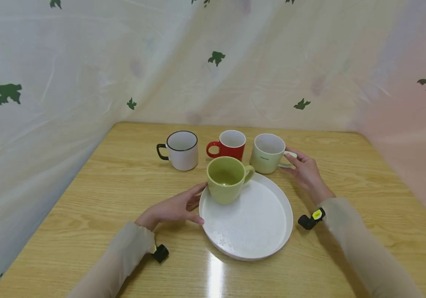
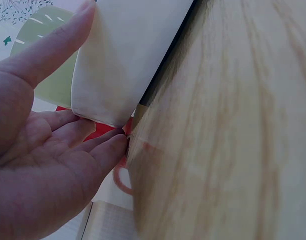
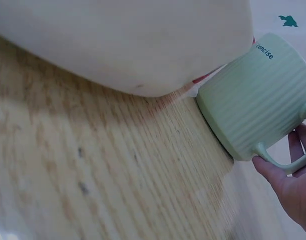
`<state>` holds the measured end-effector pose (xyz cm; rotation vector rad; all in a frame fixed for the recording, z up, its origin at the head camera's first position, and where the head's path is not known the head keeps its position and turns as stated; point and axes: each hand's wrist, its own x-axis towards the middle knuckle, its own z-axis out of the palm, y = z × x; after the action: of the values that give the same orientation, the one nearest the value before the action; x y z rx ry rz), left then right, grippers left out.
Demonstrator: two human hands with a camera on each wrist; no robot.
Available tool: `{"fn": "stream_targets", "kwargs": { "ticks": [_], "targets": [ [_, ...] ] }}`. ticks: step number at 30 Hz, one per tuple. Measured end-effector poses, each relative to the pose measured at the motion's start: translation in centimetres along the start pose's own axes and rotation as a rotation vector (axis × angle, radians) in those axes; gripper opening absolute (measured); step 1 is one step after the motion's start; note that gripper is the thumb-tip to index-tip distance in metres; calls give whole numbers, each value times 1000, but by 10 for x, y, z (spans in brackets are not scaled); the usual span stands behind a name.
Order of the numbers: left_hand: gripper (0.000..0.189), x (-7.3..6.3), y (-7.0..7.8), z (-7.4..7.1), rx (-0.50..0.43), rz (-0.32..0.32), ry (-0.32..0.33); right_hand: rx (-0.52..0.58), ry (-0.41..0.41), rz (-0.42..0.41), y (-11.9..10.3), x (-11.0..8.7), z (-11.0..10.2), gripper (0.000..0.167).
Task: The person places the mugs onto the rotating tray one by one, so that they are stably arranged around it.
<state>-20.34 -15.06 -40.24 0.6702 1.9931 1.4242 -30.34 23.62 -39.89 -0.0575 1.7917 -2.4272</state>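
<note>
A round white tray with a low rim lies on the table. On its far-left part stands an olive-green mug, upright, handle to the right. My left hand is at the tray's left side, thumb and fingers spread apart along the rim. In the left wrist view, thumb and fingertips lie against the tray's outer wall. Just beyond the tray stands a pale green ribbed mug with "concise" printed on it. My right hand pinches its handle from the right.
Behind the olive-green mug stands a red mug with a white inside, its handle to the left. Farther left is a white mug with a black rim and handle. A pale curtain with green bird shapes hangs behind the wooden table.
</note>
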Motion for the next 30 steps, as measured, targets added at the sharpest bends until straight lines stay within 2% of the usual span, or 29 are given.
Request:
{"fn": "stream_targets", "kwargs": {
  "ticks": [7,16,24,30],
  "targets": [
    [112,-1,1,0,-8,-8,-2,27,1,-15,0,-5,1,21],
    [111,-1,2,0,1,-15,-1,5,22,-3,-5,-16,-2,21],
    [111,0,0,1,-1,-7,-7,98,26,-43,-13,-27,-3,21],
    [111,0,0,0,-2,-8,0,58,21,-40,-22,-36,-4,20]
  ]
}}
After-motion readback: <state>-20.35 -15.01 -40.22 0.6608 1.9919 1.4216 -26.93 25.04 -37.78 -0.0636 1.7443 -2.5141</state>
